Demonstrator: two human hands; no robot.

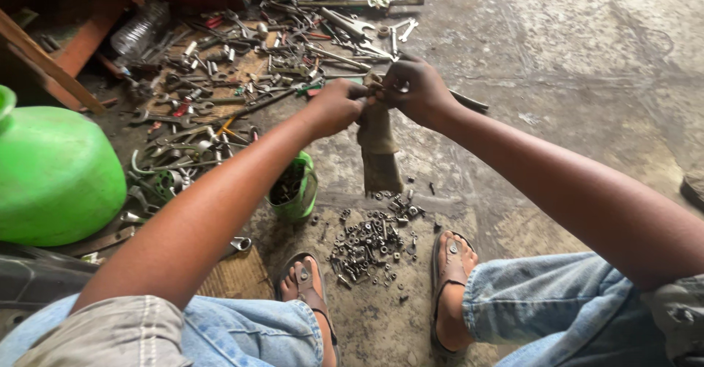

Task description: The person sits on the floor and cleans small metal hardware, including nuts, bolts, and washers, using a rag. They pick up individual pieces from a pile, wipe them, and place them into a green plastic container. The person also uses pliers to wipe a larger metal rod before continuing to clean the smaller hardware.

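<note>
Concrete floor [557,66], grey, stained and cracked; workshop corner, red-painted wooden frame [66,37] top left. Person seated low, jeans, two sandalled feet flat on the floor.

One big green plastic vessel [55,173] at far left, well apart from the hands. Wide spread of hand tools [242,66] (spanners, pliers, sockets, too many to count) lying on the floor beyond the left arm. One clear plastic bottle [139,33] on its side near the frame.

One dirty brown rag [379,143] hangs down from between both hands, lower end free above the floor. Left hand [334,107] has fingers closed, pinching the rag's upper edge from its left side. Right hand [414,88] is closed on the top of the rag from the right, fingers curled over; whether something small sits inside that grip, can't tell. Hands touching or nearly so at the rag's top.

One small green cup [295,187] just beside the left foot, dark bits inside. One heap of nuts and bolts [370,239] on the floor between the feet, directly under the rag; dozens, not countable.
</note>
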